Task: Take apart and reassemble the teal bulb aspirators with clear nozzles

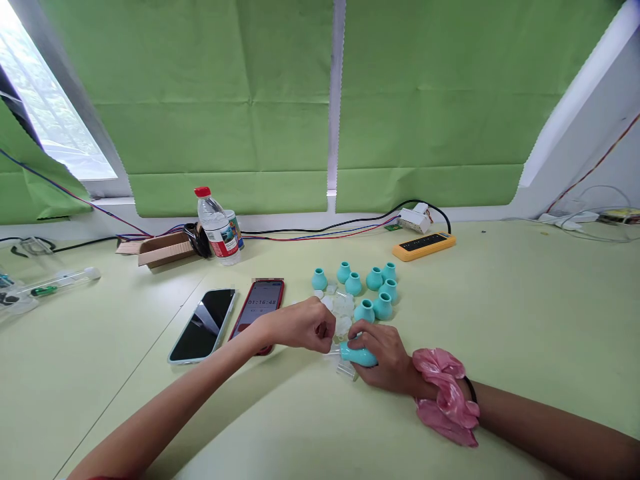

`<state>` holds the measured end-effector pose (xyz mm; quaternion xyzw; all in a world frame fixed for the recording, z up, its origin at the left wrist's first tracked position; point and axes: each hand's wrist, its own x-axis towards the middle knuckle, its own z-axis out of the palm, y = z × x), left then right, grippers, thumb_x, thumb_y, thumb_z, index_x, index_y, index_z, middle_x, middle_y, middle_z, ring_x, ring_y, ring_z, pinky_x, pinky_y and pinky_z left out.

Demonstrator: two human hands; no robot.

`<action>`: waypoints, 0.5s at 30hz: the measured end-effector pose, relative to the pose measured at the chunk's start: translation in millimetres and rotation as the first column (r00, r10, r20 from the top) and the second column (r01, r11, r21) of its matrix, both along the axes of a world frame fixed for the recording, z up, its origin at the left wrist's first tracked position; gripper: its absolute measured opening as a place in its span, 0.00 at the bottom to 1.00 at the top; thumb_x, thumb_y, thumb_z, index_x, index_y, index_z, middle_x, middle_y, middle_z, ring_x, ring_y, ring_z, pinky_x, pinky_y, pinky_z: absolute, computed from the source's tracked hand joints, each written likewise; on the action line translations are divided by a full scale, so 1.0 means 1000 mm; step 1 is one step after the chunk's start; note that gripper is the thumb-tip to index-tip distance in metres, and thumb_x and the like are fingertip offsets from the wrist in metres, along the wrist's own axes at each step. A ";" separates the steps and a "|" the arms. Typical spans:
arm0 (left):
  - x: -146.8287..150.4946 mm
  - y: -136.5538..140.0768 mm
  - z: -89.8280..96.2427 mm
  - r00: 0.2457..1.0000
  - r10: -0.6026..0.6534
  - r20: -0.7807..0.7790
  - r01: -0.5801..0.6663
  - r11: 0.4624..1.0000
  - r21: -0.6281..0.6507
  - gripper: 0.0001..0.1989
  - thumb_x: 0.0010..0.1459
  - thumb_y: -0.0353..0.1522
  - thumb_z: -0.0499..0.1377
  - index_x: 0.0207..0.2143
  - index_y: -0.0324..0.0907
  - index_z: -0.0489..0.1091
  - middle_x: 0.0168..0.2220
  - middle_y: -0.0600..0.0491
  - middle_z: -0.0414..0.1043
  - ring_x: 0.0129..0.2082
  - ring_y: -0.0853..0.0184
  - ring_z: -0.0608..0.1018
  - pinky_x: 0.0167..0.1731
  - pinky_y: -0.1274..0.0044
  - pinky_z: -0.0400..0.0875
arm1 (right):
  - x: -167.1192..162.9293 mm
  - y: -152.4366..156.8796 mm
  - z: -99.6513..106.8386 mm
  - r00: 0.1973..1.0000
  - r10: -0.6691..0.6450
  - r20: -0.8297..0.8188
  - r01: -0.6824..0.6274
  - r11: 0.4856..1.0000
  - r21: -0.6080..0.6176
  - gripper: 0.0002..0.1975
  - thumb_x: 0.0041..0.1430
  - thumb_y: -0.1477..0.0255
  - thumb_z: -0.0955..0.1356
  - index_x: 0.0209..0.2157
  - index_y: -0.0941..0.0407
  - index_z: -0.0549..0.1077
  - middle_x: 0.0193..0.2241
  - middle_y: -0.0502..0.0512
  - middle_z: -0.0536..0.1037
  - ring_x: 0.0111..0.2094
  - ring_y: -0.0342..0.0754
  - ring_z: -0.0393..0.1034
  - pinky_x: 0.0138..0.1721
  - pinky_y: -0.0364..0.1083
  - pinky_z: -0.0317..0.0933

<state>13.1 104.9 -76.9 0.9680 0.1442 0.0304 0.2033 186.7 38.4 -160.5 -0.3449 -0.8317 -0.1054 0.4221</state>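
My right hand (383, 353) is wrapped round a teal rubber bulb (359, 355), which lies on its side with its neck pointing left. Close to that neck, my left hand (306, 325) is closed with curled fingers; what it grips, if anything, is hidden. A clear piece (334, 350) shows between the left hand and the bulb's neck; I cannot tell whether it is joined to either. Below the hands lies a short clear tube (347, 369). Translucent plastic pieces (343, 305) form a loose pile beyond them. Several more teal bulbs (367, 310) stand upright behind and right of the pile.
Left of the hands lie a dark-screened phone (204, 325) and a red-cased phone (261, 300) showing a timer. Farther back are a water bottle (218, 230), a cardboard box (167, 249) and a yellow power strip (424, 247). Cables run along the wall. A pink scrunchie (445, 393) circles my right wrist.
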 end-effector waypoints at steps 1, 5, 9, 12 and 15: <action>0.000 0.000 0.001 1.000 0.006 0.012 -0.006 1.000 0.009 0.04 0.40 0.24 0.53 0.22 0.36 0.67 0.19 0.58 0.64 0.18 0.77 0.64 0.19 0.85 0.57 | 0.000 0.000 0.000 1.000 -0.004 -0.014 0.004 1.000 -0.010 0.11 0.40 0.80 0.64 0.28 0.56 0.60 0.26 0.52 0.69 0.25 0.43 0.64 0.23 0.41 0.55; -0.002 0.002 0.010 0.996 0.067 0.053 -0.070 0.996 0.055 0.04 0.41 0.24 0.54 0.23 0.36 0.68 0.20 0.56 0.67 0.19 0.77 0.65 0.21 0.85 0.59 | 0.001 0.001 -0.001 0.998 -0.020 -0.052 0.017 0.999 -0.042 0.10 0.40 0.80 0.64 0.28 0.56 0.60 0.27 0.52 0.68 0.26 0.43 0.64 0.22 0.41 0.55; -0.008 0.006 0.016 0.996 0.089 -0.018 -0.090 0.995 -0.032 0.15 0.47 0.29 0.54 0.40 0.38 0.67 0.29 0.51 0.72 0.24 0.74 0.70 0.25 0.84 0.62 | 0.001 0.000 0.000 0.997 -0.021 -0.074 0.014 0.996 -0.086 0.11 0.40 0.80 0.64 0.28 0.56 0.60 0.26 0.52 0.68 0.27 0.43 0.64 0.23 0.41 0.56; -0.009 0.008 0.013 0.996 -0.003 -0.086 -0.009 0.989 -0.147 0.16 0.51 0.31 0.53 0.44 0.40 0.66 0.35 0.50 0.72 0.28 0.73 0.72 0.26 0.84 0.63 | 0.001 0.001 0.000 0.997 -0.012 -0.080 0.004 0.996 -0.092 0.11 0.40 0.81 0.64 0.28 0.56 0.60 0.26 0.52 0.67 0.27 0.43 0.64 0.23 0.41 0.56; -0.005 0.007 0.010 0.999 -0.027 -0.045 0.021 0.990 -0.136 0.11 0.51 0.28 0.53 0.38 0.40 0.70 0.32 0.51 0.73 0.26 0.75 0.71 0.26 0.86 0.62 | 0.001 0.002 0.000 0.996 -0.009 -0.093 -0.001 0.994 -0.106 0.11 0.40 0.81 0.64 0.28 0.55 0.59 0.26 0.51 0.67 0.27 0.43 0.64 0.23 0.41 0.57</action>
